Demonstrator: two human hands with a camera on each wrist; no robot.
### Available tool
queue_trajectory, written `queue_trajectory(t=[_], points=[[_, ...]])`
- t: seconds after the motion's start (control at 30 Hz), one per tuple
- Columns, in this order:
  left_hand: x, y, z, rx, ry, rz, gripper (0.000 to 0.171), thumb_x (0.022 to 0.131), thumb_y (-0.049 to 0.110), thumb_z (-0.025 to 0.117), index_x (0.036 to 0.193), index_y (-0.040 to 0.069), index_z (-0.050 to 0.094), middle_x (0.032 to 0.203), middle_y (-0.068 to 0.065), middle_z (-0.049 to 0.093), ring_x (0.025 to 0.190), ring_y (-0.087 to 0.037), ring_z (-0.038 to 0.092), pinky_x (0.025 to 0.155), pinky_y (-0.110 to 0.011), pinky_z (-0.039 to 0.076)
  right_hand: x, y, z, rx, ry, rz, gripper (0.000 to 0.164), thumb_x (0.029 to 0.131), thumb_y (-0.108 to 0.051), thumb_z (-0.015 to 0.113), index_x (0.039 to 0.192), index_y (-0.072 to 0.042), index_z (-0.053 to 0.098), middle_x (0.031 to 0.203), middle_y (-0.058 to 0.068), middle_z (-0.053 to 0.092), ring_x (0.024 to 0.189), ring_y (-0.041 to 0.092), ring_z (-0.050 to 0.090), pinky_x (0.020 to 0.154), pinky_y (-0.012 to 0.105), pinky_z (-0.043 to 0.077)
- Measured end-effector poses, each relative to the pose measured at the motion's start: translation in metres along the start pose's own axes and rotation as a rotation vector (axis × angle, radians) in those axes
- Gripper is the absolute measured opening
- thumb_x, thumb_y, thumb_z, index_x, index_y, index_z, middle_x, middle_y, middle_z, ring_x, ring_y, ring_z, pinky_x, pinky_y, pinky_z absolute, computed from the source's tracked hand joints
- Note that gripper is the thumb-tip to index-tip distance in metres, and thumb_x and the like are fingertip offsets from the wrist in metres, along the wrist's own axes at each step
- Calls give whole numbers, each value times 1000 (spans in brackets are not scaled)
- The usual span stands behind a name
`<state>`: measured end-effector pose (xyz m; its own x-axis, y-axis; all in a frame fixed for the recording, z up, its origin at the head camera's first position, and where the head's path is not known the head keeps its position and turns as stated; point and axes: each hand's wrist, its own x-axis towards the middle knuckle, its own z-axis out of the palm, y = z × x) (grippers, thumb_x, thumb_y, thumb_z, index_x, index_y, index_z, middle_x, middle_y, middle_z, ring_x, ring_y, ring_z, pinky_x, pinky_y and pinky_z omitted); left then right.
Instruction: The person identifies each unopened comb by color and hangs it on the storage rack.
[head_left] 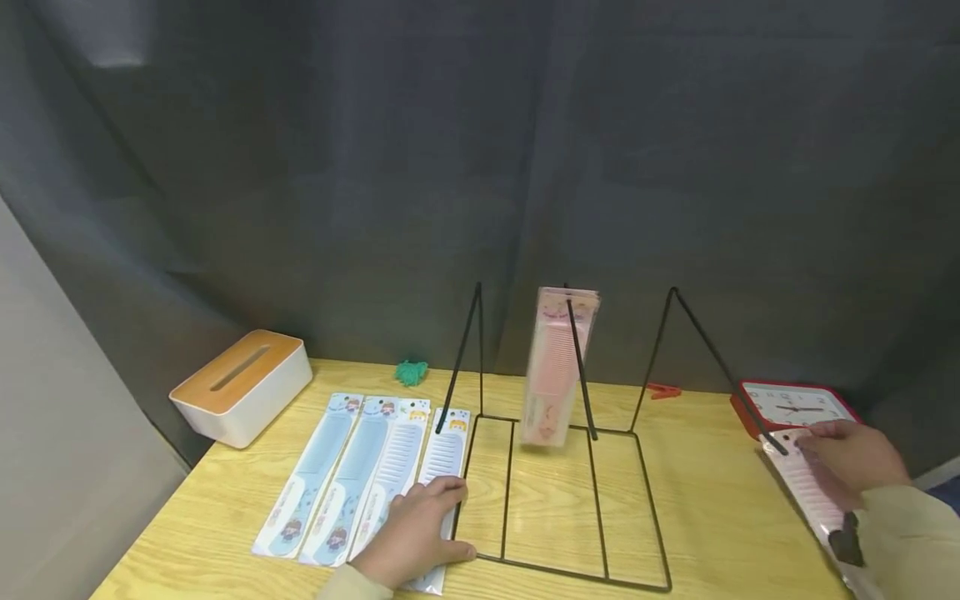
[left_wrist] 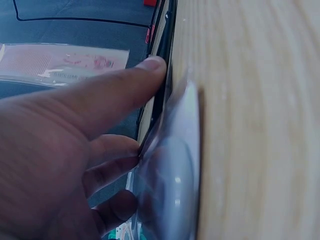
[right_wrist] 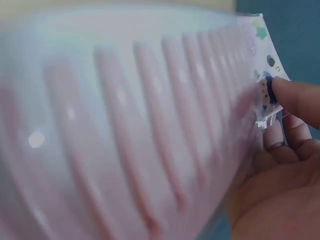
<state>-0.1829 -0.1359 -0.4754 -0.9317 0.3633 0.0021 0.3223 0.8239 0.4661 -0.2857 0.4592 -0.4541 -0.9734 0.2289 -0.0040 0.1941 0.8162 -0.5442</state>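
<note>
At the right, my right hand [head_left: 855, 454] pinches the hole end of a packaged pink comb [head_left: 806, 487] between thumb and fingers. In the right wrist view the comb's wide teeth [right_wrist: 150, 115] fill much of the picture. That end overlaps the tip of the right arm of a black wire rack [head_left: 708, 333] in the head view. My left hand [head_left: 416, 533] rests at the rack's left base bar, its thumb [left_wrist: 150, 65] touching the bar and its other fingers beside a packaged blue comb [head_left: 442, 458]. Packaged pink combs [head_left: 557, 367] hang on the rack's middle arm.
More packaged blue combs [head_left: 348, 475] lie side by side left of the rack. A white tissue box [head_left: 251, 412] with a wooden lid stands back left. Green yarn [head_left: 411, 372], a red clip [head_left: 663, 391] and a red-framed clock [head_left: 798, 404] sit along the table's back.
</note>
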Motion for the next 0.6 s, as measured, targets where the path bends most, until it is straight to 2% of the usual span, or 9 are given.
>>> queue_trajectory(t=[0.1,0.17,0.23,0.33,0.5,0.6], points=[[1,2,1,4,7,11,80,74,50,84,137,6,60,145,-2,52,127,-33,50,92,-58,41,-21,-32,-9,51,-8,-123,54,99,-46,59,116,5,61,102,19,67,84,25,58,68,40,45],[1,1,1,6,12,11,80,74,50,84,137,6,60,146,-2,52,127,-34,50,91,-58,42,-35,-62,-5,126,-7,-181,45,101,-38,58,116,4,61,101,12,66,81,14,55,64,32,45],[1,1,1,7,15,16,80,75,50,84,137,6,60,146,-2,52,127,-34,50,91,-57,42,-53,-91,-2,204,1,-258,38,102,-31,59,114,5,60,99,5,67,79,5,56,61,28,50],[1,0,3,3,12,20,80,75,50,83,137,6,60,146,-3,52,127,-35,50,90,-57,42,-89,-137,7,349,-2,-337,26,101,-20,61,109,5,59,95,2,67,79,4,59,62,29,54],[1,1,2,8,12,19,80,75,50,84,137,6,60,145,-3,52,126,-35,50,89,-56,42,-157,-208,17,471,2,-442,16,97,-16,68,100,-2,60,91,1,68,73,10,63,63,29,55],[1,1,1,-2,6,14,80,75,50,84,137,5,60,146,-3,52,126,-35,51,89,-56,41,-190,-240,20,573,34,-593,8,94,-3,68,96,-3,60,89,2,68,68,12,64,61,27,56]])
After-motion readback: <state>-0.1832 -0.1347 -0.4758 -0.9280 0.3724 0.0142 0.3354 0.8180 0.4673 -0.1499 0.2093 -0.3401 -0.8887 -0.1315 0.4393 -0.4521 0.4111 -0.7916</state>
